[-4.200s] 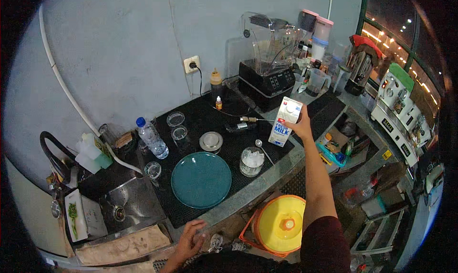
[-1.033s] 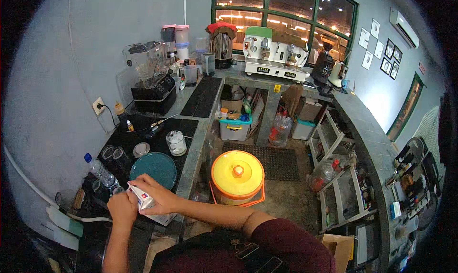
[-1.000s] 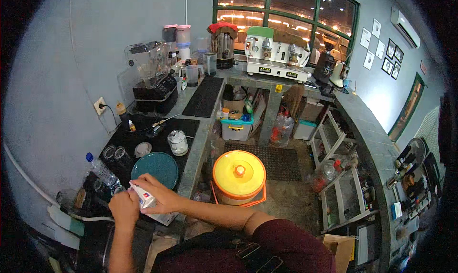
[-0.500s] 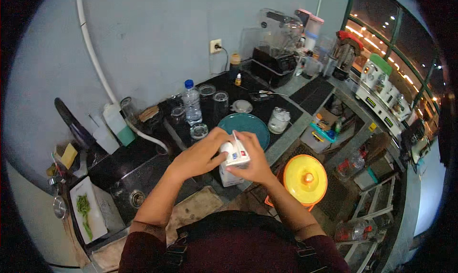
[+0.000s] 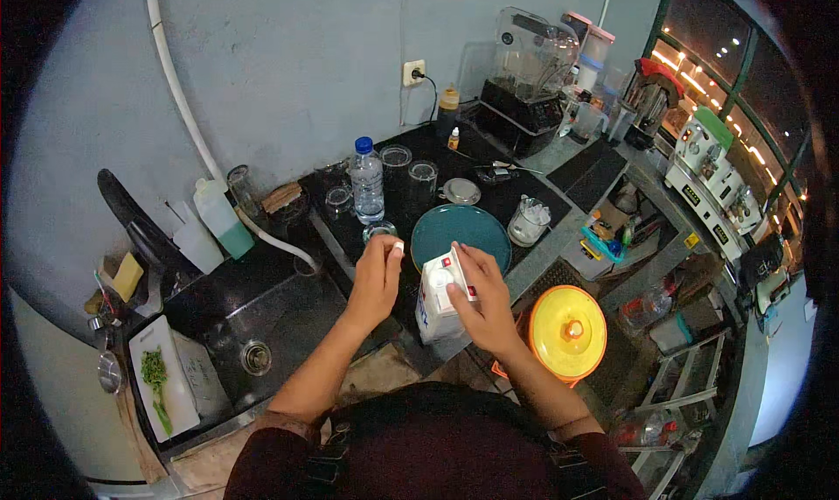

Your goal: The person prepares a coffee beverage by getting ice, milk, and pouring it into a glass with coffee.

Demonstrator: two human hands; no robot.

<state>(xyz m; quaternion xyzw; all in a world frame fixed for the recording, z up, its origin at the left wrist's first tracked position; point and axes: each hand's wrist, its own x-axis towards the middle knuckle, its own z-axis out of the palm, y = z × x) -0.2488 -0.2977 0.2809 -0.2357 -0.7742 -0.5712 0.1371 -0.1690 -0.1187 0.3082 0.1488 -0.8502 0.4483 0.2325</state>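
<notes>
My right hand [image 5: 486,306] grips the top and side of a white carton [image 5: 434,318] with blue and red print. A round white spout shows on the carton's sloped top, near my right thumb. Left of the carton, my left hand [image 5: 377,281] is raised and apart from it. Between its closed fingertips is a small white cap [image 5: 398,247]. Beyond the carton lies a round teal plate [image 5: 461,229] on the black counter. A glass [image 5: 379,231] stands just past my left hand, partly hidden by it.
A water bottle [image 5: 367,182] with a blue cap stands among several glasses. Right of the plate is a glass of ice [image 5: 529,222]. The dark sink [image 5: 288,325] lies left, greens on a white board [image 5: 179,410] beyond it. A yellow-lidded orange bucket [image 5: 568,329] stands lower right.
My left hand has come off the carton and moved left with the small white cap. The carton, still in my right hand, has shifted slightly right. The view has shifted a little.
</notes>
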